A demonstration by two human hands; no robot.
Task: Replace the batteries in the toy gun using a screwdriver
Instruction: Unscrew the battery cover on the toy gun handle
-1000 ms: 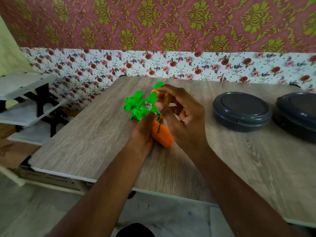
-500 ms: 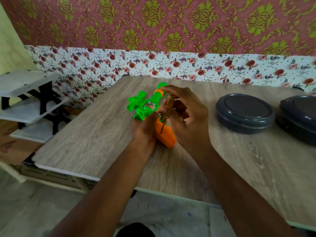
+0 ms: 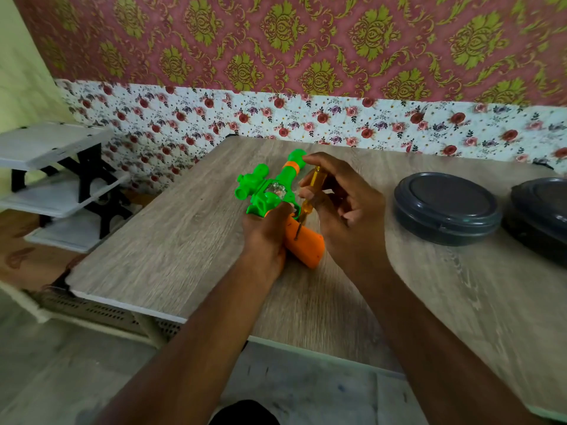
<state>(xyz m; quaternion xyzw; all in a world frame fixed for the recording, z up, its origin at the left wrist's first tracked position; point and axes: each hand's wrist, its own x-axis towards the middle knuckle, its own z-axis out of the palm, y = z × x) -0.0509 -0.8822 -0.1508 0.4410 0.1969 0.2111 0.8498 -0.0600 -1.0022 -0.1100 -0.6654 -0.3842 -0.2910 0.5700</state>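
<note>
My left arm (image 3: 184, 348) and right arm (image 3: 429, 332) are bare, from the bottom of the frame to the middle. My left hand (image 3: 267, 237) and right hand (image 3: 346, 210) are bare too. A black bit (image 3: 244, 414), I can't tell what, shows at the bottom edge.

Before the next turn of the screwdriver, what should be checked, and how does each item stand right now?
1. Toy gun steadied on the table by the left hand: ok.
2. Right hand pinches the screwdriver by its yellow handle: ok.
3. Shaft tip meets the gun's orange grip: ok.
4. Tip seated in a screw head: cannot tell, too small.
5. Battery cover loosened: cannot tell.
6. Spare batteries in sight: not ok, none visible.
</note>
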